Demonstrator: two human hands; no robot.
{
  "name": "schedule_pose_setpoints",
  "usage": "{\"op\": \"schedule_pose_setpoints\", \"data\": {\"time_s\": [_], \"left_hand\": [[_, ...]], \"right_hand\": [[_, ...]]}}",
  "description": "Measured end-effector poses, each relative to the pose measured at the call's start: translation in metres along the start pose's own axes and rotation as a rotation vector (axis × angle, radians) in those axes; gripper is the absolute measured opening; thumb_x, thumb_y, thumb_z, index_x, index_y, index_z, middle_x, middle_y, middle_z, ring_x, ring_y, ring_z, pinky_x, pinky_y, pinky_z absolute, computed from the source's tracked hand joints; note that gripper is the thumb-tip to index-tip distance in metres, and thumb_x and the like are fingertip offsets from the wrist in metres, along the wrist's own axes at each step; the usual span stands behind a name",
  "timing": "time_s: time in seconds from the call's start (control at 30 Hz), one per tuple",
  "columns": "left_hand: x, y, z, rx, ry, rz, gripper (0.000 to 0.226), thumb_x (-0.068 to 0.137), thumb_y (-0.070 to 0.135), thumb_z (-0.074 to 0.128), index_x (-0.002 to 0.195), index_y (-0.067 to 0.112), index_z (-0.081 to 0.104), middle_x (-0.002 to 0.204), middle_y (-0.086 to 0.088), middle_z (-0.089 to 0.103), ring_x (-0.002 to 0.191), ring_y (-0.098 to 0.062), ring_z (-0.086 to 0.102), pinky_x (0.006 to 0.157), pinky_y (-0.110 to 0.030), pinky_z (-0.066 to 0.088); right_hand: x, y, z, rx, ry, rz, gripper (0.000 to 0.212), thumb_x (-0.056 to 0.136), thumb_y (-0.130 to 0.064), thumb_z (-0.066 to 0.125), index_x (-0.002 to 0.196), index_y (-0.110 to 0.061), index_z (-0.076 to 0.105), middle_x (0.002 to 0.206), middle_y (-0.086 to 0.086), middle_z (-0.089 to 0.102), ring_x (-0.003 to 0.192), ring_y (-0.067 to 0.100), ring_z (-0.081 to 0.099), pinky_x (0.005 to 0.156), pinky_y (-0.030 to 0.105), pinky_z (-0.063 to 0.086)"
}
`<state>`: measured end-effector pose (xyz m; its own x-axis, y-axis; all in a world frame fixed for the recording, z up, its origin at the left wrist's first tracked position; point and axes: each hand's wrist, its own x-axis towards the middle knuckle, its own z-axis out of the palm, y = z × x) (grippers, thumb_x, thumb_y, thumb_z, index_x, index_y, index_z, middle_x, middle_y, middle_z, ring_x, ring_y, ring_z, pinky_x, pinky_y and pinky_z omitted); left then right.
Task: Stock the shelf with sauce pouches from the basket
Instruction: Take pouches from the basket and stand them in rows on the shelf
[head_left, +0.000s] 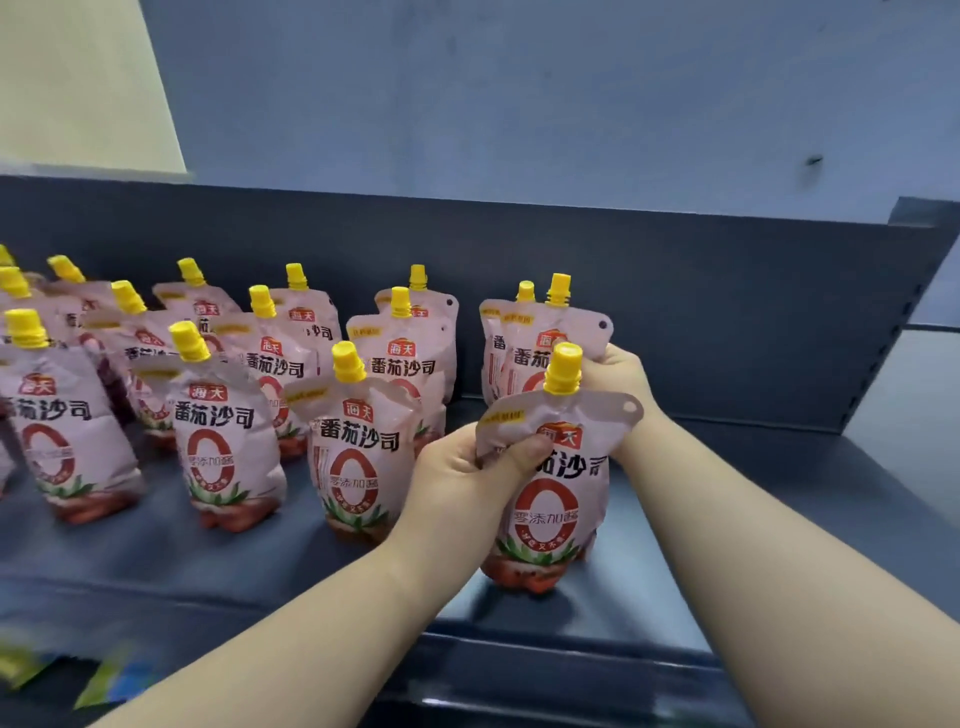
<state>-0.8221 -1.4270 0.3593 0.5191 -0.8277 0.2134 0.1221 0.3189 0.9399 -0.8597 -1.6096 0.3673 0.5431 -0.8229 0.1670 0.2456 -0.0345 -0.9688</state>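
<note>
We see a blue-grey wall (519, 104) filling the upper frame, with a dark grey shelf (779, 493) below. Pink, yellow-capped sauce pouches (218, 447) stand in rows at left and centre. At centre right our left hand (457, 467) squeezes the front pouch (550, 519), which stands on the shelf; our right hand (621, 374) grips the pouch behind (540, 358).

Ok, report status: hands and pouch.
Left hand grips front tomato sauce pouch, upright on shelf. Right hand holds rear pouch. Neighbour pouch close beside left hand.
</note>
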Motion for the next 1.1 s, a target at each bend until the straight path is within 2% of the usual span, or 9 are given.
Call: {"op": "schedule_pose_setpoints", "data": {"time_s": [0.13,0.3,0.4,0.57,0.73,0.83,0.93,1.03,1.1], "left_hand": [[0.005,-0.007,0.003,-0.007,0.05,-0.001,0.01,0.081,0.012,0.061,0.086,0.014,0.07,0.081,0.0,0.076,0.076,-0.014,0.073,0.06,-0.021,0.056],[0.01,-0.018,0.004,-0.005,0.102,0.005,0.014,0.082,0.005,0.06,0.08,0.014,0.071,0.078,-0.001,0.076,0.073,-0.014,0.073,0.06,-0.02,0.055],[0.014,-0.026,0.004,0.02,0.123,0.002,0.014,0.082,0.003,0.061,0.082,0.013,0.07,0.079,-0.001,0.076,0.077,-0.014,0.072,0.064,-0.022,0.057],[0.022,-0.032,0.003,0.059,0.15,0.02,0.01,0.083,0.005,0.061,0.085,0.01,0.068,0.081,-0.001,0.076,0.077,-0.012,0.072,0.065,-0.023,0.058],[0.031,-0.034,0.006,0.042,0.173,0.065,0.006,0.071,0.026,0.068,0.075,0.021,0.07,0.084,-0.003,0.076,0.083,-0.02,0.073,0.07,-0.03,0.059],[0.036,-0.034,0.008,0.028,0.2,0.063,0.021,0.066,0.046,0.064,0.072,0.028,0.073,0.084,-0.001,0.076,0.084,-0.02,0.073,0.07,-0.034,0.058],[0.042,-0.037,0.01,0.055,0.255,0.082,0.032,0.064,0.056,0.061,0.074,0.028,0.073,0.085,-0.003,0.076,0.085,-0.023,0.072,0.074,-0.04,0.057],[0.045,-0.038,0.01,0.058,0.275,0.098,0.036,0.07,0.053,0.059,0.08,0.02,0.071,0.088,-0.009,0.075,0.088,-0.028,0.072,0.079,-0.046,0.057],[0.046,-0.037,0.009,0.07,0.264,0.102,0.04,0.072,0.055,0.055,0.085,0.02,0.07,0.091,-0.01,0.075,0.09,-0.028,0.071,0.08,-0.046,0.056]], "right_hand": [[0.016,0.012,0.004,0.002,-0.089,0.071,0.008,0.089,-0.011,0.06,0.083,-0.009,0.064,0.078,0.007,0.066,0.075,0.025,0.063,0.076,0.042,0.053],[0.025,0.026,0.007,-0.079,-0.158,0.08,0.008,0.087,-0.02,0.063,0.086,-0.012,0.066,0.088,0.012,0.068,0.088,0.032,0.066,0.086,0.047,0.052],[0.029,0.028,0.008,-0.069,-0.16,0.109,0.037,0.072,-0.035,0.072,0.097,-0.009,0.07,0.102,0.017,0.071,0.099,0.038,0.066,0.089,0.055,0.051],[0.025,0.024,-0.005,-0.092,-0.137,0.003,0.023,0.088,-0.024,0.063,0.107,-0.011,0.065,0.093,0.002,0.071,0.083,0.017,0.068,0.065,0.028,0.055],[-0.003,0.006,-0.025,-0.197,0.201,-0.369,0.024,0.095,-0.029,0.047,0.101,-0.019,0.068,0.098,-0.015,0.067,0.094,-0.002,0.061,0.08,0.015,0.047],[-0.031,-0.002,-0.035,-0.103,0.049,-0.459,0.035,0.091,-0.04,0.04,0.089,-0.02,0.07,0.09,-0.002,0.072,0.09,0.013,0.066,0.078,0.025,0.051],[-0.057,0.002,-0.037,-0.158,-0.221,-0.465,0.028,0.086,-0.043,0.054,0.092,-0.02,0.069,0.087,-0.006,0.074,0.088,0.01,0.067,0.074,0.021,0.051],[-0.065,0.01,-0.034,-0.208,-0.268,-0.42,0.008,0.085,-0.025,0.063,0.089,-0.02,0.068,0.079,-0.017,0.072,0.077,-0.001,0.066,0.066,0.014,0.051],[-0.062,0.009,-0.033,-0.241,-0.236,-0.427,0.011,0.084,-0.013,0.062,0.083,-0.022,0.068,0.073,-0.019,0.072,0.071,-0.003,0.065,0.064,0.013,0.05]]}}
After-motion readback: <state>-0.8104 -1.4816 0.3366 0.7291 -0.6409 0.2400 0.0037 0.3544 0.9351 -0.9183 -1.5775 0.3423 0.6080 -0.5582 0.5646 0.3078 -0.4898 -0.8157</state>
